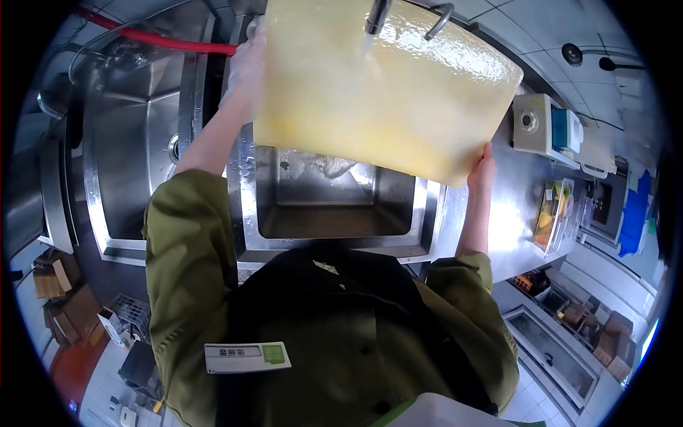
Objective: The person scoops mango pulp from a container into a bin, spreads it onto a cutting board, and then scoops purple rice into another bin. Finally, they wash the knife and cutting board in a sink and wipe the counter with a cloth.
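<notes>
A large, yellowish cutting board (pixel 384 107) is tilted over the sink (pixel 327 220), its surface wet and shiny. My left hand (pixel 247 67), in a thin clear glove, grips the board's left edge; its fingers are partly hidden and blurred. At the lower right corner, my right hand (pixel 482 167) holds the board with the thumb along its edge and the other fingers hidden behind it. A metal faucet (pixel 377 16) reaches over the board, and a thin stream seems to fall from it onto the surface. Below the board, water and a small green scrap show in the basin.
A second steel basin (pixel 131 135) lies to the left, with a red hose (pixel 163 43) across its back. On the right counter stand a white and teal dispenser (pixel 544 128) and a clear container (pixel 553 213) of fruit-coloured pieces. Cardboard boxes (pixel 615 341) sit on the lower right.
</notes>
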`<action>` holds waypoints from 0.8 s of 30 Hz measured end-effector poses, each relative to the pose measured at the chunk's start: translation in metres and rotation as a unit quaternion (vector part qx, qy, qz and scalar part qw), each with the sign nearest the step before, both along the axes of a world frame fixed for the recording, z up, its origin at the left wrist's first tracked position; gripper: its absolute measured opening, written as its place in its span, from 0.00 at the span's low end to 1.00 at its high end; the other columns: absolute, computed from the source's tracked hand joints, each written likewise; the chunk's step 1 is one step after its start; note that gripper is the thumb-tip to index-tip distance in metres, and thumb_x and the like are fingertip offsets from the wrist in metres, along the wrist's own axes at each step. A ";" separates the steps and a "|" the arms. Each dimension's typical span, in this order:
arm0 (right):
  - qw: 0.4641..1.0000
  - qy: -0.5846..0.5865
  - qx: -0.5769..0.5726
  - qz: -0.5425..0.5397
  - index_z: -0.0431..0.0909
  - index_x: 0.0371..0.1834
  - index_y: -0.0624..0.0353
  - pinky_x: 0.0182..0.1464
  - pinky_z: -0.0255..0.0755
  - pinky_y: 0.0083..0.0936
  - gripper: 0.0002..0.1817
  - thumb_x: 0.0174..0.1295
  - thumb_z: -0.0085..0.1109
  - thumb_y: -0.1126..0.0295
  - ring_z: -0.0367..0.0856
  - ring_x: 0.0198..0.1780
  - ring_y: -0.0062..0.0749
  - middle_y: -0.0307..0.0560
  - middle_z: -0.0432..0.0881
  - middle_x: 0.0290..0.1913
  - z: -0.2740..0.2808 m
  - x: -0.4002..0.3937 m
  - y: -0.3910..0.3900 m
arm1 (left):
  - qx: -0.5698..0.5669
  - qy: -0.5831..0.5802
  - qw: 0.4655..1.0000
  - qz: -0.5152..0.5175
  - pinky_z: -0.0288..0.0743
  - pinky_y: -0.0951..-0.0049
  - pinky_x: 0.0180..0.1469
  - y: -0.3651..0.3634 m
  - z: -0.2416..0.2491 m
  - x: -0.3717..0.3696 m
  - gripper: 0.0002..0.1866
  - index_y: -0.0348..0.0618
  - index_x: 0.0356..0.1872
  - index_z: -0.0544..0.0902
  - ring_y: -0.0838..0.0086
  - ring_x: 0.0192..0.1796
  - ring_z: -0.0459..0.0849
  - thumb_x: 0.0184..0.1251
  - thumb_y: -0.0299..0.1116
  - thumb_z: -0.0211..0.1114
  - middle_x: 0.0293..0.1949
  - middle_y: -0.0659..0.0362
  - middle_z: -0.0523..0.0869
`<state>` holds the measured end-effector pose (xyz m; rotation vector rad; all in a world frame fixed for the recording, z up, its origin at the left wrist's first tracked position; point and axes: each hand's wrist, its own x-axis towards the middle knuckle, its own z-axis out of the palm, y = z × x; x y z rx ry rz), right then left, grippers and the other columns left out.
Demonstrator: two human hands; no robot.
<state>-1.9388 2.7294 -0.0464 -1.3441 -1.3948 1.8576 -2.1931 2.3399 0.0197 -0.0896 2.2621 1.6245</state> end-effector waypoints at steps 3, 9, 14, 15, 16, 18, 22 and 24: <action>0.999 0.034 0.014 0.004 0.68 0.56 0.70 0.56 0.68 0.31 0.24 0.71 0.43 0.58 0.74 0.55 0.35 0.49 0.76 0.54 -0.001 -0.003 0.004 | -0.018 0.065 0.996 -0.061 0.73 0.72 0.47 -0.008 -0.021 -0.014 0.28 0.43 0.61 0.69 0.71 0.44 0.81 0.70 0.53 0.46 0.44 0.55 0.83; 0.998 0.007 0.039 -0.048 0.69 0.57 0.70 0.56 0.68 0.32 0.23 0.71 0.44 0.59 0.75 0.55 0.36 0.49 0.76 0.54 0.014 0.000 0.019 | -0.179 0.145 0.957 -0.174 0.73 0.65 0.50 0.001 -0.018 -0.020 0.23 0.39 0.60 0.67 0.58 0.47 0.80 0.73 0.45 0.43 0.46 0.47 0.82; 0.998 -0.026 0.041 -0.041 0.69 0.57 0.69 0.56 0.68 0.30 0.21 0.70 0.45 0.63 0.74 0.55 0.36 0.49 0.76 0.54 0.051 0.014 0.034 | -0.148 0.091 0.954 -0.244 0.71 0.57 0.51 -0.003 -0.024 -0.013 0.24 0.35 0.58 0.66 0.48 0.52 0.76 0.72 0.45 0.42 0.48 0.41 0.79; 0.999 -0.017 0.036 -0.024 0.69 0.57 0.69 0.57 0.67 0.28 0.20 0.69 0.46 0.64 0.75 0.55 0.35 0.49 0.76 0.54 0.053 0.020 0.041 | -0.182 0.107 0.941 -0.263 0.70 0.58 0.52 -0.003 -0.035 -0.013 0.26 0.35 0.57 0.67 0.48 0.52 0.76 0.72 0.48 0.41 0.48 0.41 0.79; 0.999 -0.010 0.038 -0.009 0.69 0.56 0.70 0.56 0.68 0.28 0.20 0.68 0.47 0.64 0.75 0.54 0.35 0.49 0.76 0.54 0.058 0.025 0.045 | -0.216 0.123 0.926 -0.283 0.69 0.58 0.53 -0.002 -0.042 -0.014 0.28 0.34 0.57 0.68 0.49 0.53 0.76 0.72 0.51 0.41 0.48 0.40 0.79; 0.999 0.003 0.042 0.020 0.69 0.55 0.70 0.55 0.68 0.26 0.20 0.68 0.48 0.64 0.75 0.53 0.34 0.49 0.76 0.53 0.066 0.035 0.052 | -0.179 0.049 0.945 -0.270 0.66 0.59 0.56 0.001 -0.017 -0.002 0.32 0.33 0.54 0.70 0.49 0.54 0.75 0.71 0.56 0.38 0.49 0.39 0.78; 0.990 -0.047 0.108 0.075 0.73 0.50 0.72 0.51 0.69 0.22 0.18 0.66 0.49 0.67 0.76 0.48 0.30 0.48 0.78 0.47 0.116 0.040 0.047 | -0.131 -0.084 0.960 -0.233 0.60 0.60 0.61 0.003 -0.013 0.024 0.41 0.31 0.50 0.74 0.50 0.56 0.74 0.68 0.64 0.28 0.50 0.38 0.77; 0.989 -0.032 0.092 0.110 0.76 0.46 0.71 0.49 0.69 0.21 0.15 0.65 0.50 0.68 0.77 0.47 0.29 0.47 0.80 0.44 0.135 0.043 0.055 | -0.130 -0.028 0.959 -0.249 0.68 0.60 0.53 0.003 -0.041 0.031 0.28 0.29 0.48 0.73 0.51 0.52 0.77 0.69 0.50 0.45 0.48 0.40 0.79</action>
